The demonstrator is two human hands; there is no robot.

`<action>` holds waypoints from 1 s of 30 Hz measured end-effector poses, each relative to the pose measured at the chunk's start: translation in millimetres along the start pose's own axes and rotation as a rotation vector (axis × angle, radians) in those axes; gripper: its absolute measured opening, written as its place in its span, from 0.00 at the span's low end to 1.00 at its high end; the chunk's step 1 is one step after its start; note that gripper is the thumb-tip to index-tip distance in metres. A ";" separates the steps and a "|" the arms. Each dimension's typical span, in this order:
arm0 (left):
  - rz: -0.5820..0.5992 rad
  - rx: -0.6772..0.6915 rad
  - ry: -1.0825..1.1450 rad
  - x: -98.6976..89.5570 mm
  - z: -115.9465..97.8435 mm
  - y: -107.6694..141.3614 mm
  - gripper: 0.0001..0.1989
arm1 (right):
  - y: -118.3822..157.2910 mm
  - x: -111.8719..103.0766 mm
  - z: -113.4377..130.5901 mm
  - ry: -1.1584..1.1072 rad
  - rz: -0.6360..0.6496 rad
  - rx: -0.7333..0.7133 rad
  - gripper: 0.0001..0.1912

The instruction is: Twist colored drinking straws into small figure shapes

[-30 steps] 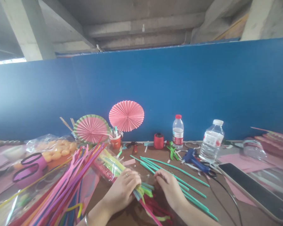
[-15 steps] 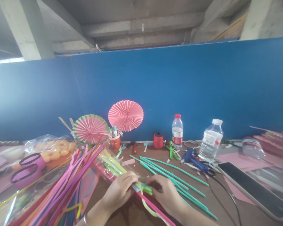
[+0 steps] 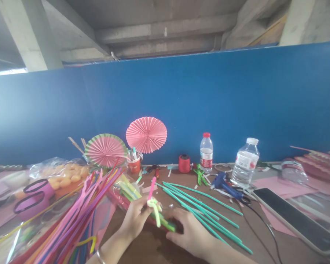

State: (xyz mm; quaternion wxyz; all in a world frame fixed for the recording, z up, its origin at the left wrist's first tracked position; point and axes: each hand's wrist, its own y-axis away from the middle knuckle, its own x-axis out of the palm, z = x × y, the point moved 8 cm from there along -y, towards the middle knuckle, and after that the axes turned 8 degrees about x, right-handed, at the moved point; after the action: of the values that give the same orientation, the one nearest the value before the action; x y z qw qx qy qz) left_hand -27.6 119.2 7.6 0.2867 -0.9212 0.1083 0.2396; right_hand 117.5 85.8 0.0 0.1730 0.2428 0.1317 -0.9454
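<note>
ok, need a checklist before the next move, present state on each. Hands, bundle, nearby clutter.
1. Left hand has the pink and yellow-green stems: ok, they show at its fingertips.
2. Right hand grips the bundle's green end: cannot tell, it is at the fingers but blurred.
3. Teal stems gathered: not ok, they lie fanned out on the table.
4. Red-capped bottle and white-capped bottle upright and capped: ok.
5. Blue glue gun switched off: cannot tell.
6. Phone apart from both hands: ok.
</note>
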 end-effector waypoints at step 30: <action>0.505 0.183 -0.811 11.1 7.1 0.0 0.46 | 7.4 15.6 -4.4 0.639 -0.146 -0.061 0.03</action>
State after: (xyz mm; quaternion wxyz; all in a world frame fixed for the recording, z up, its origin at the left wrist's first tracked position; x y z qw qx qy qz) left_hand -20.7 122.7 -3.1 0.3184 -0.6695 0.2285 0.6310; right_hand 109.4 76.5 -12.9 0.0616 0.5119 0.2245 -0.8269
